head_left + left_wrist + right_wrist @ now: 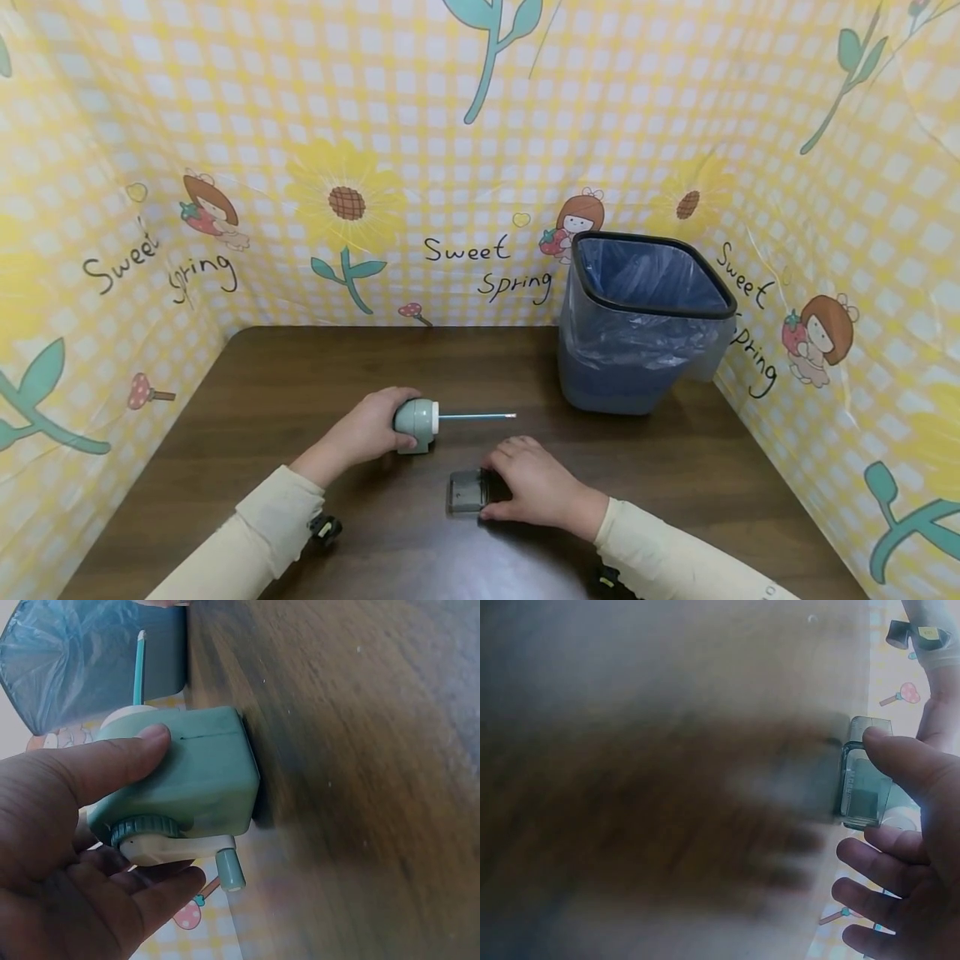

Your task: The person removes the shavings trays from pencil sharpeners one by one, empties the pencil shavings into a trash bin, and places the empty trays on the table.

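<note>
My left hand grips a pale green crank pencil sharpener near the middle of the table. A blue pencil sticks out of its white front, pointing right. In the left wrist view the thumb lies on the body and the crank handle hangs at the side. Nearer the front, my right hand holds a clear, smoky plastic box, which looks like the sharpener's shavings drawer. In the right wrist view thumb and index finger pinch this box; the other fingers are spread below.
At the back right stands a blue waste bin with a clear liner and black rim. A dark wooden table spreads under both hands. Yellow checked cloth walls it in at the back and both sides.
</note>
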`<state>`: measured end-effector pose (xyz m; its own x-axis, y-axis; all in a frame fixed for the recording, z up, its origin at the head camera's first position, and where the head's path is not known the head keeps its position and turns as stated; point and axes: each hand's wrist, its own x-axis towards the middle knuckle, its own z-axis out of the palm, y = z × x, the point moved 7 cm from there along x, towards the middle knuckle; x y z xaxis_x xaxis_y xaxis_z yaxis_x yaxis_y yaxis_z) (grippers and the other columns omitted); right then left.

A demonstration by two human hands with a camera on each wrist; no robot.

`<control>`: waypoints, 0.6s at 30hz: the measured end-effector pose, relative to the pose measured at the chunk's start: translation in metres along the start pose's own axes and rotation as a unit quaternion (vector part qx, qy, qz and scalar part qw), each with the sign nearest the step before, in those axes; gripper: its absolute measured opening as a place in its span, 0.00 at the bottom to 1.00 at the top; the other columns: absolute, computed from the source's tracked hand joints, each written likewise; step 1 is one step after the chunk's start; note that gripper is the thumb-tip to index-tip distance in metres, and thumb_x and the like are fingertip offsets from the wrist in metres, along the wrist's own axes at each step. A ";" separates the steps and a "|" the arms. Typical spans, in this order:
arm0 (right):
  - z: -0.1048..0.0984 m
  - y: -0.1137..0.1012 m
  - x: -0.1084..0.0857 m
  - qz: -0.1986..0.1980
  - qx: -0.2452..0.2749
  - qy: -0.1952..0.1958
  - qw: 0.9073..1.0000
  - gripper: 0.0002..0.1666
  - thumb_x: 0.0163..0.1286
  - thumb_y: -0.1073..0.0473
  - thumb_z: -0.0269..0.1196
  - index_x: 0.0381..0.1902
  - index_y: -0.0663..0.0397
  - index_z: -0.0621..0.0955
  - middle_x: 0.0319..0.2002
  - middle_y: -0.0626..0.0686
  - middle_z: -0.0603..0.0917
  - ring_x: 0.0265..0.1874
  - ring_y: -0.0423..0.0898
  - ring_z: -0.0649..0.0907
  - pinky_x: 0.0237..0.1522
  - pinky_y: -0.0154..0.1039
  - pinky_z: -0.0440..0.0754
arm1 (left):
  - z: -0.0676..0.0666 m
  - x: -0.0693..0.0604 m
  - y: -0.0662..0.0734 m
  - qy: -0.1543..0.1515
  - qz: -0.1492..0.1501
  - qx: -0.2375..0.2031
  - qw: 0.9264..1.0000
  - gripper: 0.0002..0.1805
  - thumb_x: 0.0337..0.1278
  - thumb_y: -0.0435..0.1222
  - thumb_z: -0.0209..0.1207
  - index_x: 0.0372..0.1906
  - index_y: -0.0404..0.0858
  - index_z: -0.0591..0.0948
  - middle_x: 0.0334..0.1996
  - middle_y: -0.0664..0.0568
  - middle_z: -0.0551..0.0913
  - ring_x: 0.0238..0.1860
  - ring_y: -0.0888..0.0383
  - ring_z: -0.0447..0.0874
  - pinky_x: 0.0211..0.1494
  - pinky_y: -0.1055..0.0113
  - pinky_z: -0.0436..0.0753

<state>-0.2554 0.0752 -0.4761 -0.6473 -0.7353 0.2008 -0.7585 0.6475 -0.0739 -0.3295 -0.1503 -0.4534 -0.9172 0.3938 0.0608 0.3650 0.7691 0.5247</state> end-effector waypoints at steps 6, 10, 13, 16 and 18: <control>0.003 0.001 0.002 0.003 0.006 -0.006 1.000 0.39 0.57 0.27 0.71 0.55 0.47 0.81 0.49 0.43 0.83 0.54 0.44 0.80 0.66 0.47 0.72 | 0.002 -0.001 -0.001 -0.002 -0.004 0.003 1.000 0.45 0.48 0.39 0.78 0.73 0.37 0.71 0.65 0.41 0.77 0.56 0.47 0.80 0.57 0.47 0.81; 0.004 0.000 0.002 0.006 0.013 -0.013 1.000 0.42 0.58 0.25 0.69 0.58 0.47 0.81 0.52 0.44 0.83 0.56 0.44 0.79 0.67 0.48 0.71 | 0.004 -0.005 -0.001 -0.001 -0.008 -0.006 1.000 0.48 0.49 0.40 0.78 0.75 0.40 0.68 0.67 0.43 0.75 0.57 0.48 0.79 0.58 0.48 0.80; 0.003 -0.002 0.000 0.005 0.019 -0.014 1.000 0.43 0.58 0.25 0.69 0.59 0.48 0.80 0.53 0.45 0.82 0.57 0.45 0.79 0.68 0.49 0.71 | 0.006 -0.007 0.000 -0.001 -0.001 -0.004 1.000 0.48 0.49 0.42 0.78 0.76 0.41 0.67 0.67 0.44 0.74 0.57 0.49 0.79 0.58 0.48 0.80; 0.002 -0.003 -0.001 0.002 0.019 -0.010 1.000 0.43 0.58 0.25 0.69 0.60 0.48 0.80 0.54 0.45 0.82 0.58 0.46 0.79 0.69 0.48 0.70 | 0.007 -0.009 0.003 0.000 0.008 0.005 1.000 0.48 0.50 0.43 0.78 0.76 0.43 0.68 0.68 0.46 0.74 0.59 0.49 0.78 0.59 0.48 0.79; 0.001 -0.003 -0.001 -0.001 0.016 -0.007 1.000 0.43 0.58 0.25 0.69 0.60 0.48 0.79 0.54 0.45 0.82 0.59 0.46 0.78 0.69 0.48 0.70 | 0.006 -0.011 0.005 0.006 0.018 0.018 1.000 0.47 0.51 0.45 0.77 0.76 0.44 0.68 0.69 0.46 0.73 0.61 0.48 0.77 0.58 0.48 0.80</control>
<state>-0.2523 0.0739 -0.4770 -0.6462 -0.7398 0.1876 -0.7620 0.6389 -0.1055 -0.3170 -0.1478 -0.4572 -0.9052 0.4153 0.0896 0.4031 0.7728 0.4903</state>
